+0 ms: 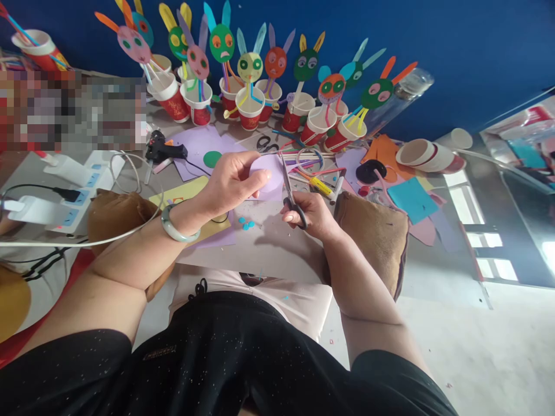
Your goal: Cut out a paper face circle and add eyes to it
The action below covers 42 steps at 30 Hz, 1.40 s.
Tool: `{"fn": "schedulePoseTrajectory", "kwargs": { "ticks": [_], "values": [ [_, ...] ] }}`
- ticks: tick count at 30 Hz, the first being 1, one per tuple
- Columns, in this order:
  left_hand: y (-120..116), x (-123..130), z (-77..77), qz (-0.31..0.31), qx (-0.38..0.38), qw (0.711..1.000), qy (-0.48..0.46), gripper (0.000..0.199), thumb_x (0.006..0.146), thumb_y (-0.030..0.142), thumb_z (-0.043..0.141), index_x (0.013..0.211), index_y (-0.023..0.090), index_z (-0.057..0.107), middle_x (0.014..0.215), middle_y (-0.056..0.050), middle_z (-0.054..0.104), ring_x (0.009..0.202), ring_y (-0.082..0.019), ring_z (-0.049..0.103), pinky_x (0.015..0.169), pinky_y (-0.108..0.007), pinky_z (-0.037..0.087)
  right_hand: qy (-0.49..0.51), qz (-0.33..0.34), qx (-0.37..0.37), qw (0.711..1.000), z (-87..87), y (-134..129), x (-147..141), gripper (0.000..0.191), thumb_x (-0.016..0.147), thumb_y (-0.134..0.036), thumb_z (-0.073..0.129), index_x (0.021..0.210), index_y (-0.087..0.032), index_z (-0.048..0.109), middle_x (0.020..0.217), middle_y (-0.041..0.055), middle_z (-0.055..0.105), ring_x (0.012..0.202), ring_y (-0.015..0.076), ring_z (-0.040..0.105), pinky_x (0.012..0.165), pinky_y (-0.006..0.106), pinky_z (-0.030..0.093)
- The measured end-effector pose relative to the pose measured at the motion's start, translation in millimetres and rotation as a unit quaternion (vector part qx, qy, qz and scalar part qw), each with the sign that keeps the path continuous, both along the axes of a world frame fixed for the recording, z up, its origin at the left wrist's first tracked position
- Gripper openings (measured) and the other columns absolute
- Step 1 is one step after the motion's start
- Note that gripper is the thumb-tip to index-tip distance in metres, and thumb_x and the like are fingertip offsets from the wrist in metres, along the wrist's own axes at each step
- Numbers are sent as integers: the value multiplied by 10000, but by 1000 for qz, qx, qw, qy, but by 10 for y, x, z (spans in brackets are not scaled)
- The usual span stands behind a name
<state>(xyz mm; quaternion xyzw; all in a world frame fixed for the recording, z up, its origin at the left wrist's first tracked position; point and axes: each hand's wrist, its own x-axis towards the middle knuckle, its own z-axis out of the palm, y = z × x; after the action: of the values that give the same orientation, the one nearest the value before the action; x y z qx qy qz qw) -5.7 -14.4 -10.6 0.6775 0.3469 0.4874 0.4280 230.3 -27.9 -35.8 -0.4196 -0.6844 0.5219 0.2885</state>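
Note:
Pinched between the fingers of my left hand (236,182) is a piece of purple paper (272,176) with a rounded outline. My right hand (314,214) has its fingers in the dark handles of a pair of scissors (287,182). The scissor blades point away from me, at the right edge of the purple paper. Small blue paper scraps (246,223) lie on the table (269,251) below my hands. A green paper oval (213,159) rests on purple sheets behind my left hand.
Paper cups (250,107) with rabbit-faced figures line the back. A black glue gun (165,151) and white power strip (82,193) are at left. Brown cushions (373,237) flank my arms. A yellow tool (321,186), orange paper (381,151) and blue paper (413,199) lie at right.

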Motion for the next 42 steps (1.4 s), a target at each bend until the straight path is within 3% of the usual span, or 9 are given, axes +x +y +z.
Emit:
{"fn": "schedulePoseTrajectory", "kwargs": {
  "ticks": [12, 23, 31, 42],
  "values": [
    [-5, -4, 12, 8, -7, 1000, -4, 276, 920, 333, 693, 710, 220, 555, 570, 35, 569, 496, -82, 572, 441, -171, 506, 4, -5, -3, 1000, 22, -21, -7, 742, 606, -895, 844, 641, -205, 575, 462, -40, 536, 443, 97, 429, 468, 276, 300],
    [-10, 7, 41, 31, -5, 999, -17, 332, 909, 352, 696, 687, 226, 483, 595, 56, 524, 501, -63, 564, 444, -149, 490, -2, -10, 3, 1000, 43, -29, -17, 771, 611, -924, 813, 599, -227, 483, 451, -39, 527, 443, 94, 416, 468, 282, 288],
    [8, -4, 10, 36, 1, 999, -17, 434, 952, 472, 732, 703, 232, 469, 593, 54, 524, 495, -66, 557, 439, -148, 488, 0, -12, 7, 1000, 7, -25, -3, 767, 628, -923, 805, 615, -221, 496, 463, -40, 526, 458, 95, 417, 483, 280, 288],
    [-1, 12, 9, 14, 11, 1000, -6, 336, 951, 388, 712, 702, 219, 563, 571, 34, 562, 482, -86, 560, 430, -194, 498, -1, -2, 4, 1000, -18, -6, -2, 746, 618, -903, 830, 653, -204, 573, 481, -34, 551, 457, 104, 460, 480, 276, 314]
  ]
}}
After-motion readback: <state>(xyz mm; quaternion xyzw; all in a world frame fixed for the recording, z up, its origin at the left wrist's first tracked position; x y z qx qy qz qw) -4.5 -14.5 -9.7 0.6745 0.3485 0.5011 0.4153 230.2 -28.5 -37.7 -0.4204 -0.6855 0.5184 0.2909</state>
